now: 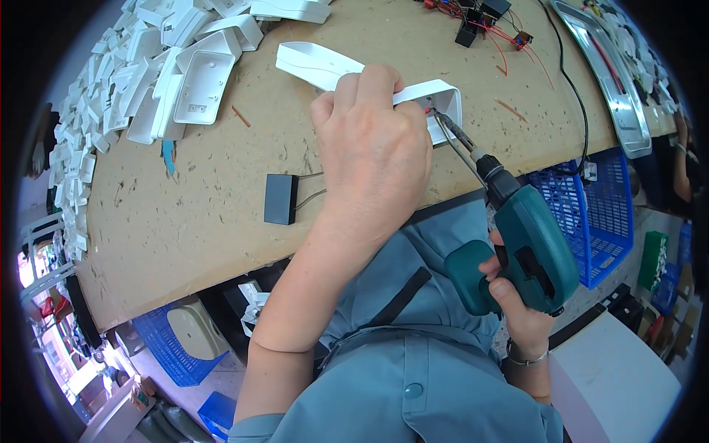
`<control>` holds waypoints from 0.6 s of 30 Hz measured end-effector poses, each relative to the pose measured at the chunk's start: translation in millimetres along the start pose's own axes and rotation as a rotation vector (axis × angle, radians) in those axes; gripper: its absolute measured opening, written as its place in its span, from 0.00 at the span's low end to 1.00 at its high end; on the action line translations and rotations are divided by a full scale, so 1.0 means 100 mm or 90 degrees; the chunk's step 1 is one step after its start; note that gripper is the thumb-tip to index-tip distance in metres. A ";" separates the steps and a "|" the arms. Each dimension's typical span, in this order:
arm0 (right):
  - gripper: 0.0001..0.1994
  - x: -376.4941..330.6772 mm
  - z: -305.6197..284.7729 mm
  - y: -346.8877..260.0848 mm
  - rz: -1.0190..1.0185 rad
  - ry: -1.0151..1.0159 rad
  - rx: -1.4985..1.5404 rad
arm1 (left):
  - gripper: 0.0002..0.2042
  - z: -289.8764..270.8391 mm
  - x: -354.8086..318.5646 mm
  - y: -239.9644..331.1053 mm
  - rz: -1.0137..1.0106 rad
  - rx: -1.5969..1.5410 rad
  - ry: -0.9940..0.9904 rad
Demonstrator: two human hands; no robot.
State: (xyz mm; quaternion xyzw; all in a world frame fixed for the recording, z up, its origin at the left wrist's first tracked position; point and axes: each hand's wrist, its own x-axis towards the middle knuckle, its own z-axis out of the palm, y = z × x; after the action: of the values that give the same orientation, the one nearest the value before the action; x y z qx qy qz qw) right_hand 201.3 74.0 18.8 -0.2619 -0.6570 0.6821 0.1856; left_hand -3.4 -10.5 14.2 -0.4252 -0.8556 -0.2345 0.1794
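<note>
My left hand (pixel 373 140) is closed over a white plastic housing (pixel 449 94) on the table and hides its middle. White plastic (pixel 314 61) also shows beyond my fingers on the left; I cannot tell whether it is the same piece. A teal soldering gun (pixel 543 244) is gripped in my right hand (pixel 521 314), fingers round its handle. Its thin tip, with a slim metal tube beside it, reaches into the housing's open end by a bit of red wire (pixel 429 110). Left of my wrist lies a black rectangular block (pixel 280 199), its two leads running behind my forearm.
White housings (pixel 203 87) are heaped at the far left. Black parts with red wires (pixel 480 23) lie at the back, near a metal tray (pixel 631 125). A black cable (pixel 586 125) crosses the right side. Blue crates (pixel 609 214) stand below the table edge.
</note>
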 end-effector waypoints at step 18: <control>0.22 0.08 -0.01 -0.03 -0.038 -0.008 -0.049 | 0.04 0.02 -0.02 0.02 -0.018 0.034 -0.004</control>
State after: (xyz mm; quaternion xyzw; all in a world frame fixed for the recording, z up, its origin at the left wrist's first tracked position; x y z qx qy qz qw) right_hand 195.7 79.7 20.6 -0.2447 -0.6915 0.6521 0.1915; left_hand -0.6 -9.4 11.8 -0.4089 -0.8680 -0.2126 0.1850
